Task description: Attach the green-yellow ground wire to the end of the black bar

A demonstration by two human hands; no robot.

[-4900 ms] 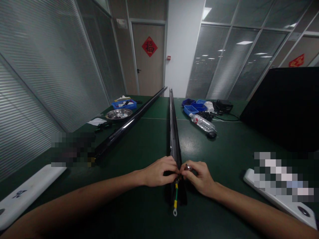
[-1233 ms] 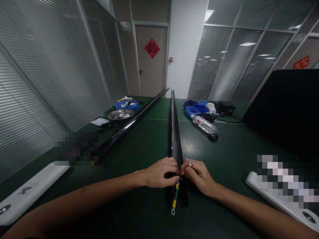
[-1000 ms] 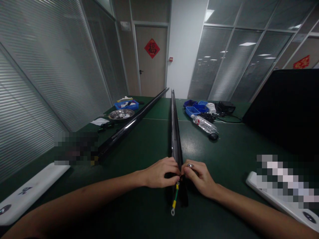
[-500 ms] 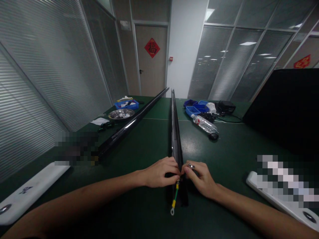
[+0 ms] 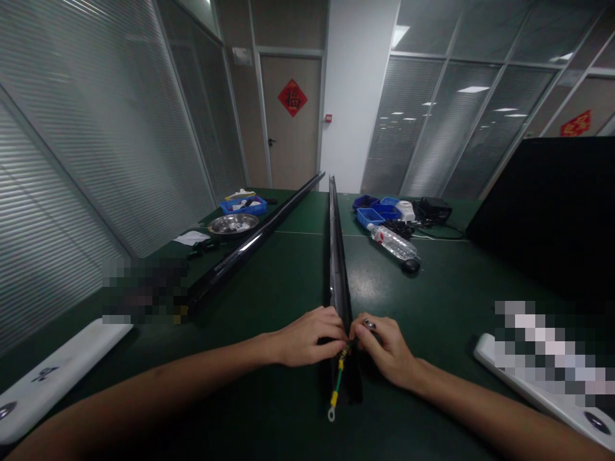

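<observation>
A long black rail [image 5: 336,256] lies along the green table [image 5: 278,288], running away from me. At its near end a green-and-yellow wire [image 5: 337,381] with a ring terminal hangs toward me. My left hand [image 5: 307,336] is closed on the rail's near end from the left, its fingertips pinching at the wire's top. My right hand [image 5: 384,346] pinches the same spot from the right, and a small silver metal part [image 5: 368,324] shows at its fingers.
A second black rail [image 5: 250,240] lies to the left. A metal bowl [image 5: 233,223] and blue bins [image 5: 243,205] stand at the back left; blue bins [image 5: 377,211], a water bottle [image 5: 391,242] and cables at the back right. White panels [image 5: 52,378] lie at both near corners, and a black screen [image 5: 552,205] stands on the right.
Both hands have stayed pinched at the rail's near end, with only small finger shifts. The view has tipped slightly, and the wire hangs much as before.
</observation>
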